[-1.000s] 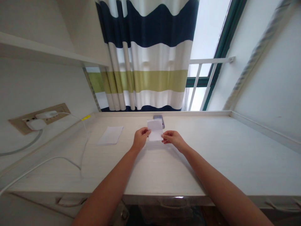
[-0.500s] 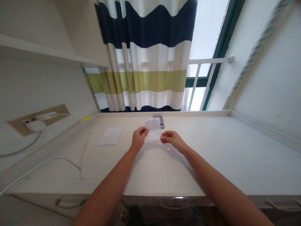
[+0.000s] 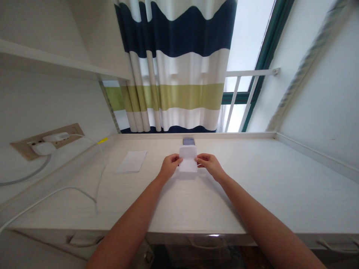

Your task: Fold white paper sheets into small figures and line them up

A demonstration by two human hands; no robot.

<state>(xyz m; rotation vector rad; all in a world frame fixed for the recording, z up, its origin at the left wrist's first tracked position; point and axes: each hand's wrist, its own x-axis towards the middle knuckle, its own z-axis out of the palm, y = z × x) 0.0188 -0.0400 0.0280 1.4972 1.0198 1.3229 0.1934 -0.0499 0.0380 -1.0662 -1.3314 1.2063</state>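
A small white piece of paper (image 3: 188,159) is held up just above the desk between both my hands. My left hand (image 3: 169,165) pinches its left edge. On the opposite edge, the thumb and fingers of my right hand (image 3: 209,164) grip it. Behind the paper lies a phone-like flat object (image 3: 189,141), partly covered by it from this angle. Off to the left of my left hand, a second white stack or sheet of paper (image 3: 132,161) rests flat on the desk.
The white desk (image 3: 252,186) runs along a curtained window. White cables (image 3: 64,188) trail over its left side from a wall socket (image 3: 47,141). A raised ledge (image 3: 238,136) borders the back, and drawer handles (image 3: 84,241) show below the front edge.
My right hand has taken hold of the paper's right edge. The paper has shifted slightly right and toward me, and it now sits straighter, with my left hand moving along with it.
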